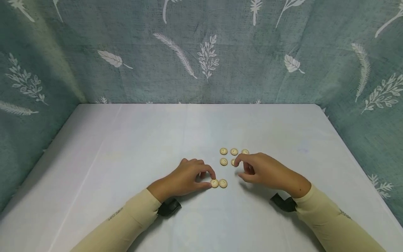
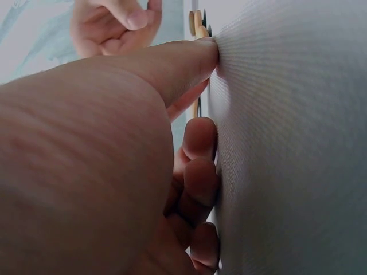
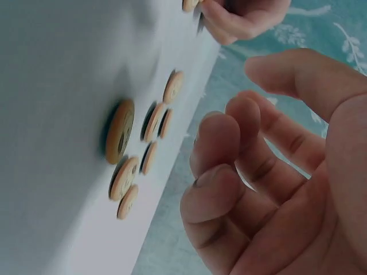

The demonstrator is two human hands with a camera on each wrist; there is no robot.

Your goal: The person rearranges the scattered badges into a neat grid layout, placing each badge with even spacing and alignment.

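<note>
Several round wooden buttons lie flat on the white table. My left hand (image 1: 187,177) pinches one wooden button (image 1: 214,183) at its edge between thumb and forefinger, against the tabletop. A second wooden button (image 1: 223,183) lies right beside it. Over the grouped buttons hovers my right hand (image 1: 266,173), fingers loosely bent and holding nothing. It partly covers a button (image 1: 232,162) in the head view. From the right wrist, the nearest button (image 3: 120,132) shows apart from the fingertips (image 3: 215,143). In the left wrist view the thumb (image 2: 189,63) hides most of the pinched button.
Behind the two lower buttons, the others form rows, with a back-left button (image 1: 223,151) at one corner. White cloth covers the table (image 1: 126,140). A green leaf-patterned curtain (image 1: 239,84) borders its back and sides. Black straps (image 1: 169,207) sit under both wrists.
</note>
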